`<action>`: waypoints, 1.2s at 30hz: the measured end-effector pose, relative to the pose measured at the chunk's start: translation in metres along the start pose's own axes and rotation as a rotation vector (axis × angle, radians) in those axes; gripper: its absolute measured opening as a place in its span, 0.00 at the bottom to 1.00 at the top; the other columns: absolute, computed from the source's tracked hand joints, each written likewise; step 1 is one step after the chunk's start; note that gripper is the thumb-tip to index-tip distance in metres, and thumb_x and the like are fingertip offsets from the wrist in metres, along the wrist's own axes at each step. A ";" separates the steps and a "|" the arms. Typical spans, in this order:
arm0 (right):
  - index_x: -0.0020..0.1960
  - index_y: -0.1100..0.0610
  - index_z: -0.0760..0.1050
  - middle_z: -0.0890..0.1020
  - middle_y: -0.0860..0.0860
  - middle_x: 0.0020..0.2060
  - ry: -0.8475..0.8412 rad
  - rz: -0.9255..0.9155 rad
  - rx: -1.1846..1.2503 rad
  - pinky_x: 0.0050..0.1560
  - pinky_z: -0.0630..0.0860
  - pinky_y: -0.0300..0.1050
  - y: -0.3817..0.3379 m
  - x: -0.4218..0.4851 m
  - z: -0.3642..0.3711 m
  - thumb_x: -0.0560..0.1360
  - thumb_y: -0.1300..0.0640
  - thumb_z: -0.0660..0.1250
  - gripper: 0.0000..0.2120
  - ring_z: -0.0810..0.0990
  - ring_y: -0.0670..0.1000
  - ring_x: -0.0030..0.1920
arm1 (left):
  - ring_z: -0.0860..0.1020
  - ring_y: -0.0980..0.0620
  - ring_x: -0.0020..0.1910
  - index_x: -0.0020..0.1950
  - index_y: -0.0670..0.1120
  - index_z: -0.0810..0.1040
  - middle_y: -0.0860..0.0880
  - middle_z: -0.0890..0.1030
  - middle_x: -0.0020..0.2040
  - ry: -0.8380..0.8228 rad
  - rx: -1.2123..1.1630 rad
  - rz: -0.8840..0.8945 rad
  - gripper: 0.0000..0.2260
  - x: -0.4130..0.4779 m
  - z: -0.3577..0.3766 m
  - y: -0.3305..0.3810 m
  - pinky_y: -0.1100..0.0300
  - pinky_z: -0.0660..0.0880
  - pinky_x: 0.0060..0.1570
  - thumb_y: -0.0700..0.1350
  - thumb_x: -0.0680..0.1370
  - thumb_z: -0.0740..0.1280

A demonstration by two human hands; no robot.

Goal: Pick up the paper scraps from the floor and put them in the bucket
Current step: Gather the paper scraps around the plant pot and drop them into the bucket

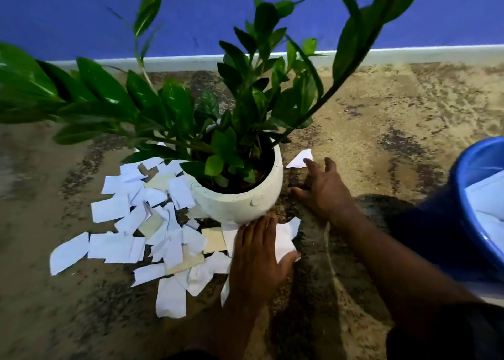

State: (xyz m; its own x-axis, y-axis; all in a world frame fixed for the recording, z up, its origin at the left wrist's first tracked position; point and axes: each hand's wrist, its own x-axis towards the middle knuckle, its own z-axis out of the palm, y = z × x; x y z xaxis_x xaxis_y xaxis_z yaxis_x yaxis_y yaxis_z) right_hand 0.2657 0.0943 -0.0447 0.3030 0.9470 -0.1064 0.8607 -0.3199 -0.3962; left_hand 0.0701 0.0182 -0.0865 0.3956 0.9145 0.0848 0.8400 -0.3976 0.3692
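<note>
**Partial clearance of the floor.** In our judgement, we are viewing the task at an early-to-middle stage. The blue bucket (461,196) is standing at the right edge of the view beside the right arm. It is already holding white sheets (488,193), so some collecting appears done.

Most of the paper scraps (114,246) are lying in an overlapping heap on the mottled floor (395,130), left of and in front of the white plant pot (240,204). Several are touching its base, and a few are showing beneath the leaves of the plant (240,87).

We are seeing the left hand (256,258) lying flat, fingers straight and together, pressing on a crumpled scrap (285,235) just in front of the pot; it is grasping nothing. The right hand (326,188) is reaching past the pot's right side with fingers spread wide, its fingertips touching a lone triangular scrap (300,160). It too is holding nothing.

We are judging that these two scraps are the next to be gathered, and that the large heap is making up the bulk of the remaining work. Whether further scraps are lying behind the pot we cannot tell, since the foliage is hiding that ground.
</note>
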 end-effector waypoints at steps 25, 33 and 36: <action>0.53 0.56 0.79 0.83 0.57 0.41 -0.355 0.365 1.059 0.25 0.72 0.42 0.008 -0.078 0.018 0.71 0.67 0.68 0.12 0.78 0.52 0.30 | 0.72 0.46 0.60 0.73 0.44 0.63 0.47 0.74 0.64 0.124 -0.060 0.055 0.26 -0.007 -0.003 -0.005 0.49 0.67 0.63 0.44 0.74 0.55; 0.72 0.48 0.62 0.80 0.53 0.58 -0.315 -0.029 0.375 0.46 0.73 0.42 -0.019 -0.101 0.031 0.68 0.53 0.72 0.35 0.80 0.53 0.54 | 0.71 0.46 0.59 0.74 0.42 0.62 0.46 0.75 0.65 0.108 -0.142 0.037 0.31 -0.008 -0.009 -0.003 0.48 0.69 0.64 0.43 0.70 0.56; 0.68 0.49 0.67 0.81 0.57 0.55 -0.302 -0.093 0.215 0.46 0.76 0.46 -0.029 -0.099 0.035 0.71 0.50 0.68 0.26 0.81 0.59 0.53 | 0.72 0.46 0.60 0.73 0.42 0.65 0.46 0.74 0.66 0.108 -0.134 0.042 0.28 -0.006 -0.009 -0.003 0.48 0.70 0.63 0.42 0.71 0.58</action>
State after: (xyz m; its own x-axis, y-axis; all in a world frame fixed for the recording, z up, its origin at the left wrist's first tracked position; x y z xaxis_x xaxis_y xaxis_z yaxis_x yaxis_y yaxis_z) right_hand 0.1969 0.0109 -0.0547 0.0659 0.9477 -0.3122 0.7635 -0.2494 -0.5958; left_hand 0.0619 0.0141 -0.0802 0.3809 0.9028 0.1994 0.7637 -0.4288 0.4827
